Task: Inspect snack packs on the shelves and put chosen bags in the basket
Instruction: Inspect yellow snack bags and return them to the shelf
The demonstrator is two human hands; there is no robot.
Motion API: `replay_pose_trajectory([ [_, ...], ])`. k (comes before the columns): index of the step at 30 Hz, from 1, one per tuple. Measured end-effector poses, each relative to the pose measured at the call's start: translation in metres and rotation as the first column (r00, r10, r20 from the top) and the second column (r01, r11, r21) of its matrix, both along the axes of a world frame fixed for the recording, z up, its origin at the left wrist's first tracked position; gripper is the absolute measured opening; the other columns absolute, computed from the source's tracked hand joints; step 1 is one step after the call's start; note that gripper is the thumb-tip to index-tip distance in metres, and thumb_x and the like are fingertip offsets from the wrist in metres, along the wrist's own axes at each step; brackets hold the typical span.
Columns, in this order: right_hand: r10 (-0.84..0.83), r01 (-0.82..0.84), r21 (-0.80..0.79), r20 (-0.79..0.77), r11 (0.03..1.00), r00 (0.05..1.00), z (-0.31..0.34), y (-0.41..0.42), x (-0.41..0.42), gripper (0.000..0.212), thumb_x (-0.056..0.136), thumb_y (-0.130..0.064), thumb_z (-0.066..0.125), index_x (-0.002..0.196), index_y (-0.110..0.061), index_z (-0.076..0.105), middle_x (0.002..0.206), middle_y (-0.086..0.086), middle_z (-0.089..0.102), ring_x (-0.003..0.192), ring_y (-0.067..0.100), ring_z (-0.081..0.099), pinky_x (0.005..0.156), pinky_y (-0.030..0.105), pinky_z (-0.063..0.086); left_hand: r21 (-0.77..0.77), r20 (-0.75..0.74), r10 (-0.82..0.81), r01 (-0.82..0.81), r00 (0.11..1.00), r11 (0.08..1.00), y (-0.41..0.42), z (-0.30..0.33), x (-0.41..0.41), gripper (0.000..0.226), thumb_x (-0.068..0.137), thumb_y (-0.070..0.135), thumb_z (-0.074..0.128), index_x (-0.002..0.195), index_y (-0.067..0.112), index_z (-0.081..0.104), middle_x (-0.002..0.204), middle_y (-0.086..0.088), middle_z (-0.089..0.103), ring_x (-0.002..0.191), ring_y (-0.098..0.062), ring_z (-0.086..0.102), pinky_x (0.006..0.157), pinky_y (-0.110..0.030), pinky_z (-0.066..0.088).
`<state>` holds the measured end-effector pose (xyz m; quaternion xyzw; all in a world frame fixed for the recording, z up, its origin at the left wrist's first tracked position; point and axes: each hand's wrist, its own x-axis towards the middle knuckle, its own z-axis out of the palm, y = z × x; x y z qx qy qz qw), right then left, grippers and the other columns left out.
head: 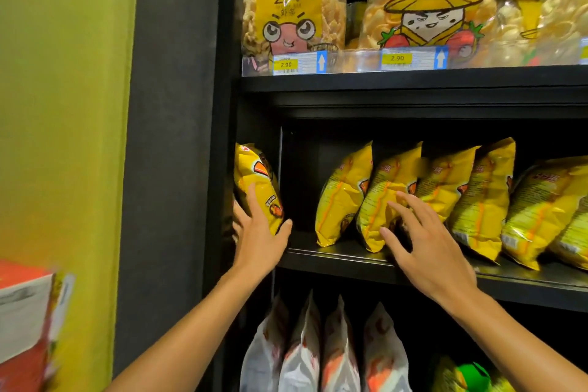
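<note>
- Left hand (258,230) grips a crinkly yellow foil snack bag (257,184), pulled off the black shelf's (334,259) left end.
- Right hand (426,240), fingers spread, touches a second yellow bag (383,197) in the leaning row.
- Step looks like selecting; next needs a pinch. Basket unseen.

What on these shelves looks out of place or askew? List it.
One yellow bag is off the middle shelf, gripped by the left hand at the shelf's left end, leaving a gap beside the row. The remaining yellow bags lean sideways against each other rather than standing upright. The right hand is spread over them. No spills or tears are visible.
</note>
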<state>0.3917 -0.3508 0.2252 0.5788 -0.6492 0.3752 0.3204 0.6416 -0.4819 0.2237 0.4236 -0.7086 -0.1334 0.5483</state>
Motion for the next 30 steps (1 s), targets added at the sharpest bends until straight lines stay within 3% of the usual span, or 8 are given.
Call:
replay_pose_trajectory([
  [3, -0.008, 0.008, 0.0, 0.003, 1.0, 1.0, 0.0, -0.001, 0.002, 0.061, 0.099, -0.054, 0.05, 0.154, -0.027, 0.044, 0.165, -0.01, 0.028, 0.154, 0.01, 0.02, 0.117, 0.037, 0.033, 0.102, -0.138, -0.021, 0.036, 0.99, 0.994, -0.008, 0.016, -0.005, 0.114, 0.093, 0.033, 0.075, 0.16, 0.033, -0.018, 0.166, -0.02, 0.004, 0.149, -0.047, 0.022, 0.117, -0.06, 0.03],
  [7, -0.02, 0.02, -0.005, 0.0, 1.0, 1.0, 0.0, -0.001, 0.002, 0.06, 0.1, -0.054, 0.049, 0.153, -0.027, 0.044, 0.165, -0.011, 0.028, 0.154, 0.009, 0.021, 0.117, 0.037, 0.035, 0.086, -0.105, 0.028, -0.019, 0.994, 0.996, -0.022, 0.022, -0.005, 0.117, 0.093, 0.025, 0.075, 0.158, 0.039, -0.022, 0.163, -0.02, 0.018, 0.141, -0.045, 0.04, 0.109, -0.064, 0.042],
  [13, -0.039, 0.039, 0.006, 0.003, 0.999, 0.999, 0.001, 0.0, 0.003, 0.057, 0.102, -0.054, 0.048, 0.153, -0.029, 0.044, 0.166, -0.011, 0.027, 0.154, 0.009, 0.021, 0.117, 0.036, 0.036, -0.14, -0.142, -0.016, -0.005, 0.99, 0.99, -0.013, 0.013, -0.005, 0.106, 0.097, 0.019, 0.069, 0.158, 0.047, -0.013, 0.161, -0.008, 0.023, 0.135, -0.035, 0.049, 0.099, -0.056, 0.051],
  [17, -0.031, 0.031, -0.007, 0.005, 0.999, 1.0, 0.002, 0.002, 0.004, 0.055, 0.103, -0.052, 0.049, 0.152, -0.028, 0.045, 0.165, -0.01, 0.029, 0.153, 0.009, 0.022, 0.115, 0.034, 0.038, -0.34, -0.138, -0.107, 0.055, 0.985, 0.939, 0.012, 0.01, -0.002, 0.099, 0.099, 0.023, 0.066, 0.155, 0.054, -0.009, 0.161, 0.001, 0.02, 0.137, -0.026, 0.048, 0.092, -0.054, 0.058],
  [23, 0.043, -0.043, -0.002, 0.044, 0.999, 0.998, 0.002, 0.006, 0.001, 0.053, 0.103, -0.05, 0.051, 0.151, -0.027, 0.046, 0.164, -0.01, 0.03, 0.153, 0.009, 0.023, 0.115, 0.037, 0.04, -0.435, -0.041, -0.316, 0.267, 0.948, 0.86, 0.057, 0.01, 0.01, 0.093, 0.099, 0.024, 0.064, 0.157, 0.055, -0.001, 0.158, 0.01, 0.023, 0.134, -0.005, 0.048, 0.096, -0.032, 0.055],
  [27, 0.217, -0.212, -0.046, 0.162, 0.976, 0.963, 0.005, 0.022, 0.004, 0.051, 0.104, -0.046, 0.054, 0.151, -0.029, 0.047, 0.16, -0.014, 0.036, 0.149, 0.003, 0.026, 0.117, 0.031, 0.031, -0.47, -0.053, -0.395, 0.326, 0.917, 0.82, 0.087, 0.007, 0.022, 0.091, 0.098, 0.014, 0.066, 0.159, 0.045, 0.008, 0.157, 0.014, 0.026, 0.131, 0.019, 0.039, 0.092, -0.002, 0.045],
  [30, 0.354, -0.33, -0.151, 0.181, 0.932, 0.918, 0.006, 0.041, 0.021, 0.047, 0.104, -0.037, 0.058, 0.149, -0.026, 0.051, 0.156, -0.014, 0.044, 0.147, -0.001, 0.033, 0.121, 0.027, 0.03, -0.469, -0.07, -0.477, 0.393, 0.876, 0.791, 0.106, 0.0, 0.032, 0.09, 0.097, 0.01, 0.067, 0.16, 0.04, 0.009, 0.16, 0.013, 0.029, 0.141, 0.003, 0.042, 0.097, -0.005, 0.044],
])
